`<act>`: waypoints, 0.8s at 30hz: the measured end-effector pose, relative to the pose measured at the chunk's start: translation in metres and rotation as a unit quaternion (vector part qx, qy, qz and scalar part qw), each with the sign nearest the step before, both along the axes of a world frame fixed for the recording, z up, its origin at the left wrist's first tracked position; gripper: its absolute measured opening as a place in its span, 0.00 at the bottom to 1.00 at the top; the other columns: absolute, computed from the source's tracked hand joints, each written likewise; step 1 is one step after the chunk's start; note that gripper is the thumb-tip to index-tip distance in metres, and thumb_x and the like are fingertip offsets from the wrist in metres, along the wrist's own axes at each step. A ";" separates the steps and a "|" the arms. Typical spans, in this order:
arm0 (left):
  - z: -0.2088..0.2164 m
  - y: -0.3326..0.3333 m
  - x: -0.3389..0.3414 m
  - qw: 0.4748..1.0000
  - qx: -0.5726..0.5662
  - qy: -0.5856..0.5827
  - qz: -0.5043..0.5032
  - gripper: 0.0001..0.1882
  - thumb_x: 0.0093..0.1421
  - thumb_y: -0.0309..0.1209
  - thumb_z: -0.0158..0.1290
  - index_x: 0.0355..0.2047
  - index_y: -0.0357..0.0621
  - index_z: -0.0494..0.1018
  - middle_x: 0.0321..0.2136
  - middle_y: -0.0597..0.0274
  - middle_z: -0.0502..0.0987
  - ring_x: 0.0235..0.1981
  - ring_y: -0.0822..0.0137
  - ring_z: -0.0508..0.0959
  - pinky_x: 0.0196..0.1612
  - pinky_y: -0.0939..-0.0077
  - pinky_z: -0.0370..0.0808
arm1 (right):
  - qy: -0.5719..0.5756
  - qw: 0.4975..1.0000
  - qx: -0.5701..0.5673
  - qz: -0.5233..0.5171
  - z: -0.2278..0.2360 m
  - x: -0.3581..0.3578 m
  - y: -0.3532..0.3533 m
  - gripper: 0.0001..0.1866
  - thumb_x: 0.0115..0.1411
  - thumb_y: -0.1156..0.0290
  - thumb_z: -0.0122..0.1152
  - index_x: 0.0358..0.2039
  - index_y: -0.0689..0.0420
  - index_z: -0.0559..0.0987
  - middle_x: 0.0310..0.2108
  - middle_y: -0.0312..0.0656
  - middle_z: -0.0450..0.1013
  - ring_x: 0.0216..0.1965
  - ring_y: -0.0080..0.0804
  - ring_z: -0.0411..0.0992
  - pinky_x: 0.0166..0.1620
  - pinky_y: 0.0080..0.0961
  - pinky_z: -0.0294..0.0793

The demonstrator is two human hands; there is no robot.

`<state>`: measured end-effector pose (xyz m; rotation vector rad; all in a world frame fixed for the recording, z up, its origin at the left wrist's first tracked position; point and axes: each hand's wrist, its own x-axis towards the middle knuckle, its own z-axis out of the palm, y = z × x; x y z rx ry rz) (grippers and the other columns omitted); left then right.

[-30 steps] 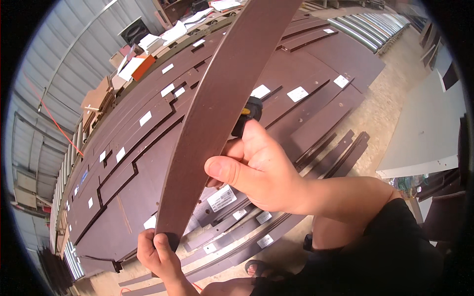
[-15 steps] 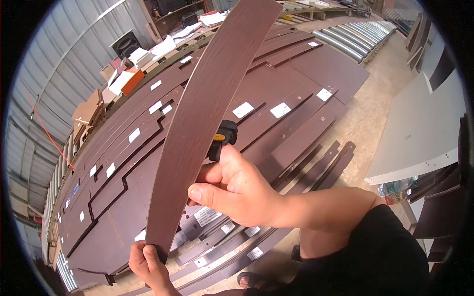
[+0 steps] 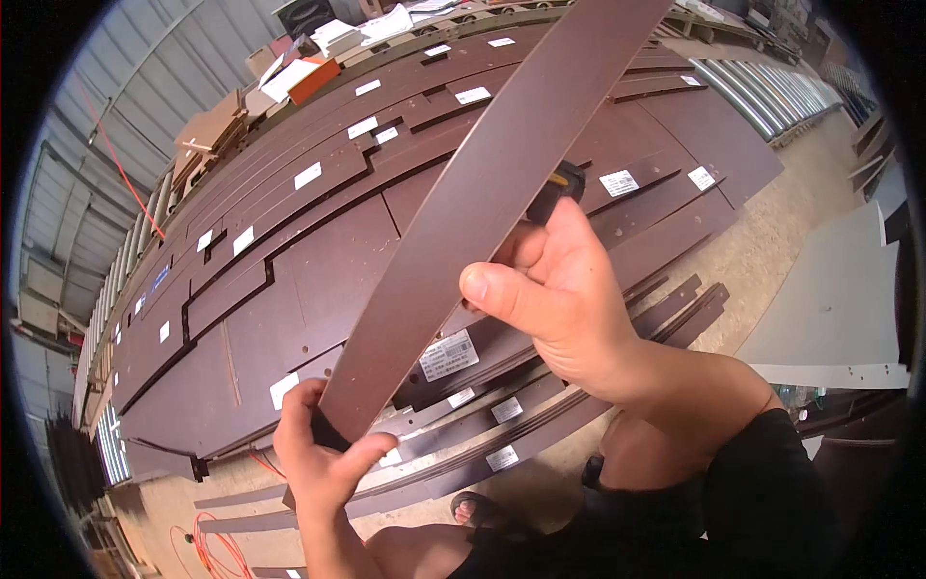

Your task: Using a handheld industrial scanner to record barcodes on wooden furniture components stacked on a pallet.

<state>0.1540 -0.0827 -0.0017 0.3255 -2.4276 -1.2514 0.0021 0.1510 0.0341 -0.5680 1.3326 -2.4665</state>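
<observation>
A long, narrow dark-brown board (image 3: 453, 232) slants up across the view from lower left to beyond the top edge. My right hand (image 3: 574, 304) grips its right edge near the middle, thumb on the near side and fingers curled behind. A black-and-yellow device, like a small finger scanner (image 3: 559, 188), sits at that hand's index finger, partly behind the board. My left hand (image 3: 323, 463) holds the board's lower end, its fingers round the left edge and its thumb stretched away from the face. Below the board lie stacked brown panels (image 3: 309, 280) with white labels.
Narrow brown strips (image 3: 482, 444) lie along the near side of the stack. A metal roller conveyor (image 3: 762, 96) stands at far right, and a large pale panel (image 3: 830, 309) nearer on the right. Orange cable (image 3: 222, 550) coils on the floor at lower left.
The board and both hands have moved right in the view, and the board leans further right. My left thumb has lifted off its face. The surroundings have shifted as the view turned.
</observation>
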 end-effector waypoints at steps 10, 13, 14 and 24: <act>0.001 -0.008 0.008 0.875 0.411 -0.163 -0.196 0.40 0.43 0.39 0.75 0.55 0.35 0.71 0.40 0.58 0.78 0.34 0.66 0.78 0.37 0.69 0.75 | 0.015 0.997 -0.079 0.007 -0.008 0.002 -0.009 0.43 0.58 0.66 0.76 0.61 0.60 0.53 0.49 0.43 0.71 0.50 0.27 0.71 0.54 0.28 0.73; -0.002 -0.007 0.005 0.854 0.429 -0.158 -0.249 0.35 0.49 0.44 0.70 0.51 0.32 0.75 0.36 0.50 0.79 0.30 0.60 0.79 0.34 0.63 0.76 | -0.013 0.998 -0.060 0.019 -0.002 0.006 -0.008 0.43 0.56 0.62 0.77 0.61 0.59 0.56 0.49 0.41 0.71 0.46 0.25 0.72 0.48 0.24 0.75; -0.004 -0.007 0.005 0.836 0.452 -0.160 -0.264 0.35 0.52 0.47 0.68 0.50 0.30 0.76 0.35 0.48 0.79 0.31 0.58 0.80 0.35 0.62 0.77 | -0.027 0.997 -0.057 0.040 -0.001 0.005 -0.009 0.41 0.56 0.61 0.77 0.61 0.58 0.59 0.48 0.40 0.72 0.44 0.25 0.73 0.44 0.23 0.77; -0.001 -0.008 0.008 0.783 0.513 -0.221 -0.274 0.37 0.65 0.48 0.55 0.55 0.18 0.70 0.49 0.35 0.78 0.48 0.49 0.82 0.53 0.56 0.77 | -0.035 0.997 -0.018 0.059 0.001 0.001 -0.005 0.29 0.59 0.66 0.74 0.51 0.61 0.64 0.43 0.44 0.75 0.37 0.23 0.73 0.36 0.20 0.74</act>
